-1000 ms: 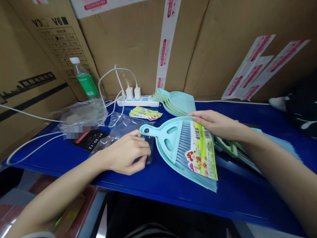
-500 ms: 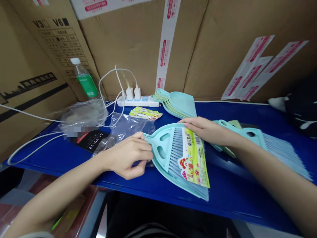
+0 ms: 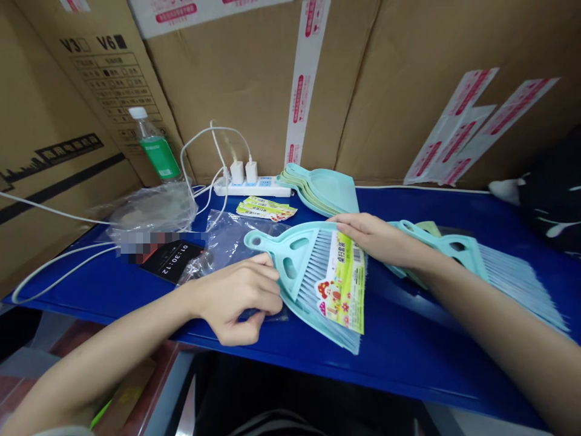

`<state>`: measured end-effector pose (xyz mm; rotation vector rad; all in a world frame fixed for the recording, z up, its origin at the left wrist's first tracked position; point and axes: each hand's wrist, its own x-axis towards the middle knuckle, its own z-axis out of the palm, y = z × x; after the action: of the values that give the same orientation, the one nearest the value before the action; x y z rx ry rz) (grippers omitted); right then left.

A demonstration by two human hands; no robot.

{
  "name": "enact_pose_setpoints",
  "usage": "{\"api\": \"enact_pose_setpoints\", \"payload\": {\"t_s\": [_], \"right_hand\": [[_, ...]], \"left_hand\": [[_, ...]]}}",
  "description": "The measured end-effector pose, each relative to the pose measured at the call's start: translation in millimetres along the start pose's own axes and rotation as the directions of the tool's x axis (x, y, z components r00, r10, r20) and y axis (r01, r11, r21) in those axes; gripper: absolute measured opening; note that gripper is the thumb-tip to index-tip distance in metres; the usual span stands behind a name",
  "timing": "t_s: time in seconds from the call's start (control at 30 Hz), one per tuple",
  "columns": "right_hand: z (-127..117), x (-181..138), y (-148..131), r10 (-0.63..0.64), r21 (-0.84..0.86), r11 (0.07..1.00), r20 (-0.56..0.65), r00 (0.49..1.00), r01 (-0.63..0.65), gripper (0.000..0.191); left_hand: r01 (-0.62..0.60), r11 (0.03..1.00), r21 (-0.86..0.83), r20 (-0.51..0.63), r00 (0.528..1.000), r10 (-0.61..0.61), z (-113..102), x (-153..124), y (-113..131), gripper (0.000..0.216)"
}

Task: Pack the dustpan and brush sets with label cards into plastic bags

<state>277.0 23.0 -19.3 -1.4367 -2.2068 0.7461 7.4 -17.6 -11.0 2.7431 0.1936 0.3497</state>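
Dustpan-and-brush set (image 3: 303, 258) has shifted left; right fingers (image 3: 345, 223) hold its edge.

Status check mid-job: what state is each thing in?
Held brush-and-dustpan set: nested together.
Label card: across the set.
Right hand: gripping the set's far edge.
Left hand: curled beside the set; contact unclear.
Sets at right: piled, partly hidden.
Dustpans at back: stacked.
Loose cards: overlapping.
Bottle: capped.
Two chargers: plugged into power strip.
Clear bag at left: crumpled.
Display: on, reading 01:30:12.
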Motion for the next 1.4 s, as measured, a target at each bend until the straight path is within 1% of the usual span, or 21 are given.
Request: {"api": "enact_pose_setpoints", "payload": {"t_s": [0.13,0.2,0.3,0.37,0.43,0.5,0.53,0.57,0.6,0.63,0.7,0.77,0.8,0.83,0.9,0.97,1.0,1.1,1.17,1.27,1.4], "right_hand": [[8,0,-4,-0.069,0.046,0.997,0.047,0.997,0.066,0.03],[13,0,-7,-0.086,0.068,0.994,0.047,0.995,0.083,0.029],[21,0,-9,-0.075,0.085,0.994,0.022,0.997,0.073,0.029],[25,0,-10,-0.051,0.079,0.996,0.004,0.999,0.051,0.028],[26,1,-10,-0.033,0.065,0.997,-0.006,0.999,0.034,0.027],[26,1,-9,-0.023,0.062,0.998,-0.009,1.0,0.024,0.026],[25,1,-9,-0.019,0.063,0.998,-0.009,1.0,0.02,0.025],[24,0,-9,-0.015,0.064,0.998,-0.008,1.0,0.016,0.025],[23,0,-9,-0.01,0.064,0.998,-0.007,1.0,0.011,0.025],[22,0,-9,-0.005,0.061,0.998,-0.005,1.0,0.005,0.025],[20,0,-9,0.007,0.05,0.999,-0.005,1.0,-0.007,0.025],[18,1,-8,0.021,0.037,0.999,-0.01,1.0,-0.021,0.025],[18,1,-8,0.026,0.03,0.999,-0.011,1.0,-0.025,0.025],[17,1,-7,0.029,0.024,0.999,-0.011,1.0,-0.029,0.024],[16,1,-5,0.029,0.012,1.0,-0.011,1.0,-0.029,0.024],[14,1,-3,0.019,-0.002,1.0,-0.018,1.0,-0.019,0.025],[14,1,-2,0.013,-0.009,1.0,-0.025,1.0,-0.014,0.025],[11,0,-2,0.011,-0.024,1.0,-0.041,0.999,-0.012,0.024],[10,0,-2,0.031,-0.025,0.999,-0.05,0.998,-0.032,0.022],[9,-1,-1,0.051,-0.001,0.999,-0.078,0.996,-0.051,0.018],[11,-1,-1,0.048,0.057,0.997,-0.104,0.993,-0.042,0.013]], "left_hand": [[-0.047,0.999,-0.013,-0.032,0.998,0.047,1,1,0,0.018],[-0.055,0.998,-0.027,-0.046,0.998,0.053,1,1,2,0.017],[-0.08,0.997,-0.022,-0.068,0.995,0.078,1,0,3,0.014],[-0.085,0.996,0.041,-0.086,0.992,0.088,0,0,3,0.01],[-0.016,0.985,0.172,-0.128,0.991,0.038,-2,-2,1,0.013],[0.139,0.932,0.334,-0.201,0.977,-0.074,-7,-5,-3,0.019],[0.239,0.883,0.404,-0.242,0.959,-0.149,-10,-7,-6,0.021],[0.343,0.819,0.46,-0.284,0.931,-0.23,-13,-9,-9,0.022],[0.443,0.744,0.5,-0.323,0.893,-0.314,-16,-12,-13,0.023],[0.532,0.659,0.531,-0.357,0.846,-0.396,-18,-14,-16,0.025],[0.667,0.48,0.569,-0.403,0.736,-0.544,-23,-19,-22,0.027],[0.735,0.342,0.586,-0.417,0.635,-0.65,-25,-22,-26,0.026],[0.749,0.294,0.593,-0.411,0.596,-0.69,-26,-24,-26,0.026],[0.754,0.255,0.605,-0.399,0.564,-0.723,-27,-24,-26,0.026],[0.745,0.204,0.636,-0.358,0.518,-0.777,-28,-24,-26,0.027],[0.729,0.2,0.654,-0.298,0.492,-0.818,-30,-23,-26,0.029],[0.727,0.222,0.65,-0.267,0.492,-0.828,-31,-23,-27,0.03],[0.74,0.321,0.591,-0.217,0.528,-0.821,-33,-21,-29,0.032],[0.771,0.367,0.52,-0.225,0.538,-0.812,-33,-20,-30,0.034],[0.826,0.418,0.378,-0.248,0.526,-0.814,-33,-21,-32,0.034],[0.824,0.535,0.185,-0.287,0.566,-0.773,-32,-22,-36,0.028]]}}
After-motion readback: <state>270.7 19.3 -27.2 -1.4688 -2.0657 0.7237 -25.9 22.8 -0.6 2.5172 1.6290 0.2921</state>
